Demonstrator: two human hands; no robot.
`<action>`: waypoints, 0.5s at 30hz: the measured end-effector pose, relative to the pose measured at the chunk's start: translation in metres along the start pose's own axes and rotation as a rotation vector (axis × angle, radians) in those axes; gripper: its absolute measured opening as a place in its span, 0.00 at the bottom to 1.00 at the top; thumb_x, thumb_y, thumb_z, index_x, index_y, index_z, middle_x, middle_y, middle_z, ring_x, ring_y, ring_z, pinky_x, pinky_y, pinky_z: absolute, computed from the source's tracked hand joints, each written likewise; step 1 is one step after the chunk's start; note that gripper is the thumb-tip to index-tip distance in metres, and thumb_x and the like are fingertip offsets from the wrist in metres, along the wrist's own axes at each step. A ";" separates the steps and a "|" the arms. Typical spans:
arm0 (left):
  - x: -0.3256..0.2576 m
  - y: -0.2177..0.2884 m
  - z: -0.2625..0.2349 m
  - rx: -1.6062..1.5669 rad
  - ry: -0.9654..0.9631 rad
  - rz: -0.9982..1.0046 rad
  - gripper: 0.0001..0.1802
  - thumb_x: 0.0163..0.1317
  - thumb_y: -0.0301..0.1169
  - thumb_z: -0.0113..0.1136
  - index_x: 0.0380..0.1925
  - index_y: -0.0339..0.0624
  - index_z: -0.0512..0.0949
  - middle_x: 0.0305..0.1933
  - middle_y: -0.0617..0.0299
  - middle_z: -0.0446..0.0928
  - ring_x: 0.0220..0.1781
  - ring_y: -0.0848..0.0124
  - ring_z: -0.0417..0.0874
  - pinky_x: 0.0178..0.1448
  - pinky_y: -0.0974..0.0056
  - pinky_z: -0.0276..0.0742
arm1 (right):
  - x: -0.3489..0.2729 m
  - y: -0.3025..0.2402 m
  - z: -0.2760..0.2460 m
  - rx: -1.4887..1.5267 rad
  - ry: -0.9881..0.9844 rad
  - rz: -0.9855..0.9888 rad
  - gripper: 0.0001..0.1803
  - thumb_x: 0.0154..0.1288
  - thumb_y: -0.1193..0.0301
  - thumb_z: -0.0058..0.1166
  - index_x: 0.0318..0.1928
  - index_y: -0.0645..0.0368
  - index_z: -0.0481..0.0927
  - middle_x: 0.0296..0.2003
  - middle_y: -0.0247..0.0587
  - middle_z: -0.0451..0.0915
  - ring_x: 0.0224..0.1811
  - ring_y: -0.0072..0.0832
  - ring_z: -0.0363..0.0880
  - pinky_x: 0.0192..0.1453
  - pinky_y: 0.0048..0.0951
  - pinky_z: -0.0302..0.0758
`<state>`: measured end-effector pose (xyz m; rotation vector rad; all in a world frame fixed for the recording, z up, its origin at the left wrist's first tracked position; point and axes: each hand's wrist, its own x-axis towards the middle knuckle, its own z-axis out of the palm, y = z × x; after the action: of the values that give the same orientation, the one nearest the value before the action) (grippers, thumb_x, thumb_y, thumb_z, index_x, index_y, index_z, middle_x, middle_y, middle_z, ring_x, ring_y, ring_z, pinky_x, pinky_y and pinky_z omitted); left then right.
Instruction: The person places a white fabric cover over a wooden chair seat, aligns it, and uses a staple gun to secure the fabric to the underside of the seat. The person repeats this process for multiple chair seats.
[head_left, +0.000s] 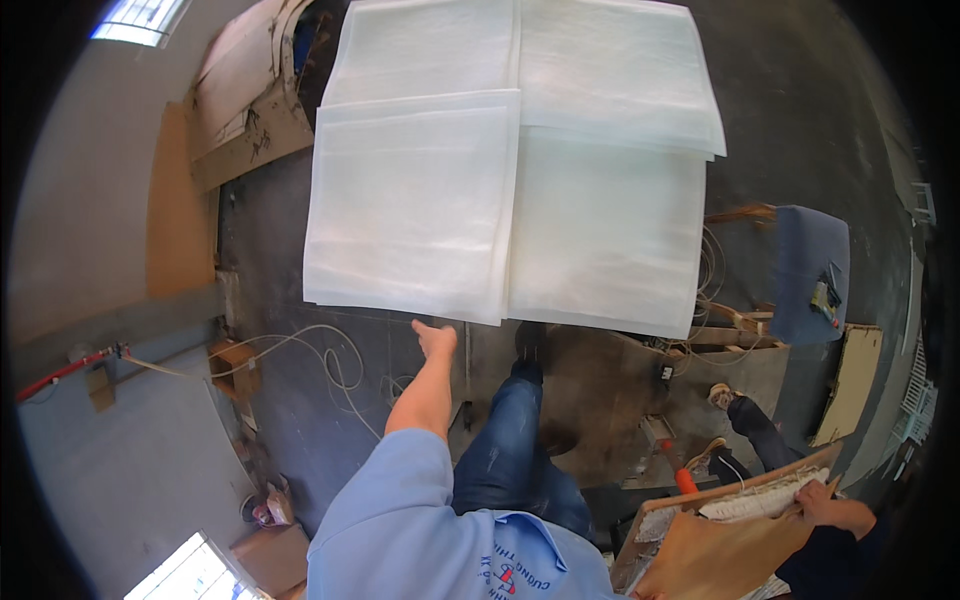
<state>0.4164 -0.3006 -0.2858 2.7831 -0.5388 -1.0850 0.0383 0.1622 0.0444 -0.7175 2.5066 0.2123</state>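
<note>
Large whitish, slightly see-through square sheets (410, 200) lie in overlapping piles before me, with several layers showing along their edges. My left hand (436, 341) is just off the near edge of the front left pile. Its thumb or a finger points out to the left, apart from the rest of the hand, and no object shows in it. Whether the fingertips touch the sheets or lie partly beneath them, I cannot tell. My right hand is not in view. What holds the piles up is hidden beneath them.
At the lower right, another person's hand (826, 506) rests by a wooden-framed panel (740, 545) with tan covering. A blue-grey seat (808, 270) stands right of the piles. A pale hose (335, 365) coils on the floor at left. Boards (250, 130) lean at the far left.
</note>
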 end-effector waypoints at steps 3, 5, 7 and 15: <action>0.043 0.011 0.003 -1.025 -0.129 -0.462 0.40 0.71 0.40 0.67 0.78 0.42 0.62 0.75 0.49 0.70 0.72 0.48 0.77 0.74 0.42 0.72 | 0.014 -0.019 -0.018 -0.070 -0.063 0.016 0.17 0.60 0.71 0.69 0.41 0.62 0.73 0.37 0.53 0.73 0.42 0.53 0.75 0.45 0.50 0.73; 0.059 0.024 0.012 -1.320 -0.221 -0.357 0.33 0.75 0.41 0.63 0.74 0.38 0.68 0.71 0.50 0.75 0.70 0.50 0.79 0.74 0.43 0.73 | 0.014 -0.032 -0.017 -0.089 -0.065 0.046 0.17 0.60 0.71 0.69 0.42 0.62 0.73 0.36 0.53 0.73 0.41 0.52 0.75 0.45 0.50 0.73; 0.077 0.031 0.017 -1.513 -0.530 -0.230 0.25 0.78 0.41 0.60 0.65 0.36 0.75 0.64 0.51 0.81 0.66 0.54 0.82 0.71 0.45 0.79 | 0.011 -0.047 -0.029 -0.129 -0.053 0.068 0.17 0.61 0.70 0.69 0.42 0.62 0.73 0.36 0.53 0.73 0.41 0.51 0.75 0.45 0.49 0.73; 0.073 0.047 -0.041 -1.363 -0.463 -0.198 0.22 0.78 0.33 0.58 0.67 0.37 0.73 0.65 0.52 0.81 0.64 0.56 0.85 0.64 0.48 0.86 | 0.023 -0.047 -0.039 -0.145 -0.097 0.078 0.17 0.63 0.67 0.70 0.42 0.61 0.73 0.35 0.52 0.74 0.39 0.49 0.74 0.45 0.48 0.74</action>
<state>0.4800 -0.3723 -0.2913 1.4063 0.3838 -1.3690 0.0294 0.1014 0.0654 -0.6506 2.4465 0.4505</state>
